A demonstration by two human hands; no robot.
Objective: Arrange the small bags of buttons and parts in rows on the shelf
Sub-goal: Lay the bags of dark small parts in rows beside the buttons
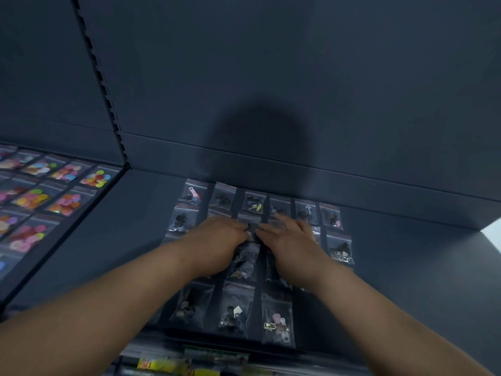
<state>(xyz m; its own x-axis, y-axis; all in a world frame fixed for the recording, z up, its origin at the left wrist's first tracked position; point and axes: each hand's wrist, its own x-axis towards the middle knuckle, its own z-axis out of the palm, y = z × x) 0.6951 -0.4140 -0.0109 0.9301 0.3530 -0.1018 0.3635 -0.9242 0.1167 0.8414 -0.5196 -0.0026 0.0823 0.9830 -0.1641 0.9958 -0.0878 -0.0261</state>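
Note:
Small clear bags of dark zipper pulls and parts lie in rows on a dark grey shelf (406, 267). The back row (254, 202) runs along the rear wall; a front row holds a bag with pink and gold parts (278, 322). My left hand (217, 240) and my right hand (290, 240) rest side by side on the second row, fingertips meeting over one small bag (253, 229). The fingers lie fairly flat on it; whether they pinch it is hidden.
On the neighbouring shelf to the left lie rows of bags with colourful buttons (65, 202), past a slotted upright (108, 104). A lower shelf edge with yellow and green packets (189, 362) shows at the bottom. Bare shelf lies right of the bags.

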